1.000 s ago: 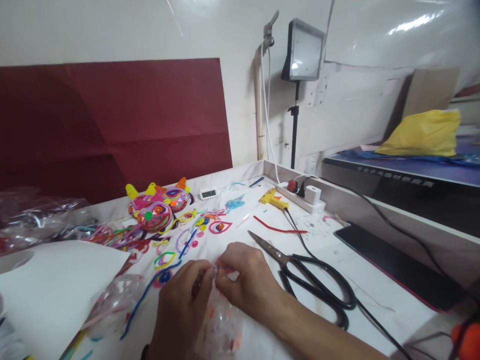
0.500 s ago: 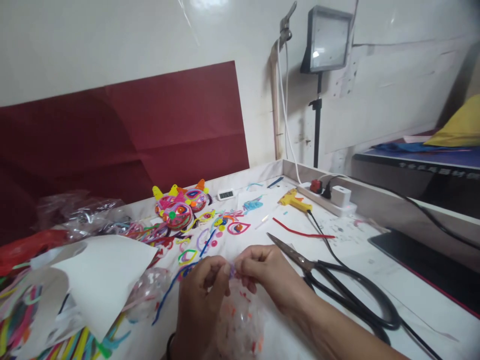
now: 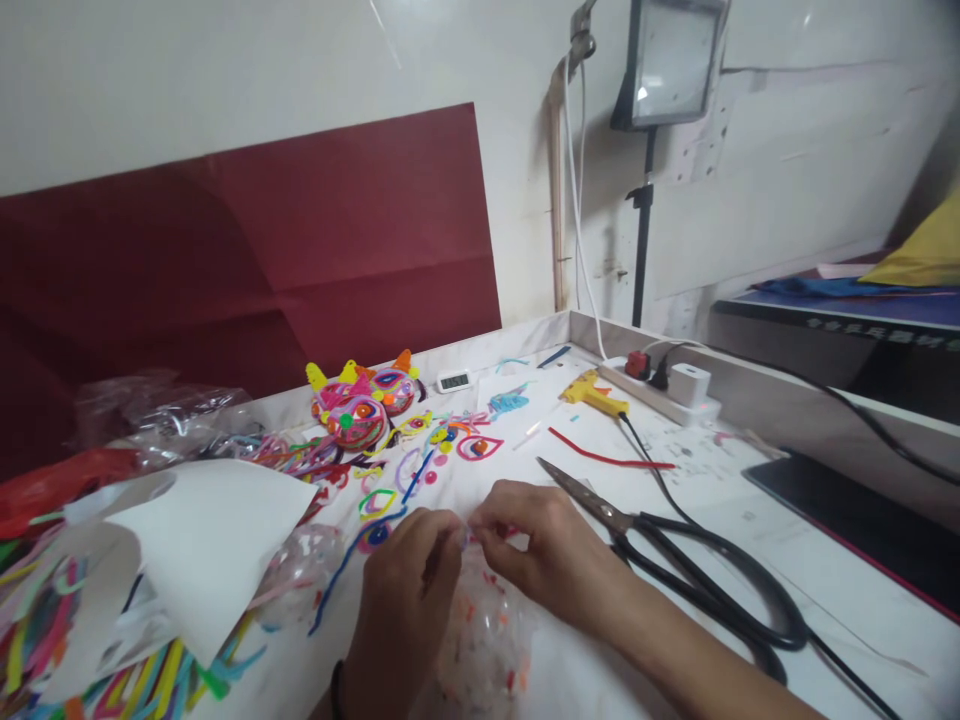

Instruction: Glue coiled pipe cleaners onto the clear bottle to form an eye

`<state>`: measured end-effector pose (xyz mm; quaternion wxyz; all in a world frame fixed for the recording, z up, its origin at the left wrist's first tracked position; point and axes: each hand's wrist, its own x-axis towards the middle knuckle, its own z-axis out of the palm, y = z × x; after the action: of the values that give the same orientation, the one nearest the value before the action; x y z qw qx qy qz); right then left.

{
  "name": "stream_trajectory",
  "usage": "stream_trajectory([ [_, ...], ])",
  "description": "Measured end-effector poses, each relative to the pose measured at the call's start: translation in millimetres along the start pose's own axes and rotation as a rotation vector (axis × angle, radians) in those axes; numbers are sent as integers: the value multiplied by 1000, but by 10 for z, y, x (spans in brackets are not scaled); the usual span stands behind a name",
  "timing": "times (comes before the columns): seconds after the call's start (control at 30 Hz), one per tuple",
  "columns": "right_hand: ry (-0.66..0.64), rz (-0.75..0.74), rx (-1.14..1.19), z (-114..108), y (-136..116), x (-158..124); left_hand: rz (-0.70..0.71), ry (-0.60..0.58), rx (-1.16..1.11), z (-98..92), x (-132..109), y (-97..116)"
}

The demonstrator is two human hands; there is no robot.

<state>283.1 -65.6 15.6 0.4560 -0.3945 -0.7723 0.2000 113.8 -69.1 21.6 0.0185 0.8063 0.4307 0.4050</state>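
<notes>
My left hand [image 3: 409, 590] and my right hand [image 3: 529, 545] meet fingertip to fingertip at the front middle of the white table. Both pinch the top of a clear plastic bag [image 3: 480, 645] speckled with small red and orange bits; the bag lies under and between my hands. What sits right at the pinch is too small to name. A blue pipe cleaner [image 3: 349, 565] lies just left of my left hand. Large black-handled scissors [image 3: 675, 560] rest to the right of my right hand, blades pointing at it.
Colourful pipe-cleaner masks [image 3: 360, 405] and loose shapes lie behind my hands. A white sheet [image 3: 202, 535] over pipe cleaners sits left. A yellow glue gun [image 3: 592, 392], power strip [image 3: 667, 385], red strand [image 3: 607, 457] and black cables are at right. A lamp stand [image 3: 643, 250] rises at the back.
The view has swung left and slightly down, revealing more of the pipe-cleaner pile. Both hands stay pinched together on the bag's top, working it slightly.
</notes>
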Motion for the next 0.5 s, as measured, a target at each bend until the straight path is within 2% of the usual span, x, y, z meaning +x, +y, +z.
stream_trajectory([
  [0.1,20,-45,-107,36,4,-31,98,19,47,38,-26,-11],
  [0.2,109,-52,-163,107,-5,-61,184,55,100,90,-46,-20],
  [0.5,414,-10,-95,265,-62,-38,321,163,229,127,-92,-31],
])
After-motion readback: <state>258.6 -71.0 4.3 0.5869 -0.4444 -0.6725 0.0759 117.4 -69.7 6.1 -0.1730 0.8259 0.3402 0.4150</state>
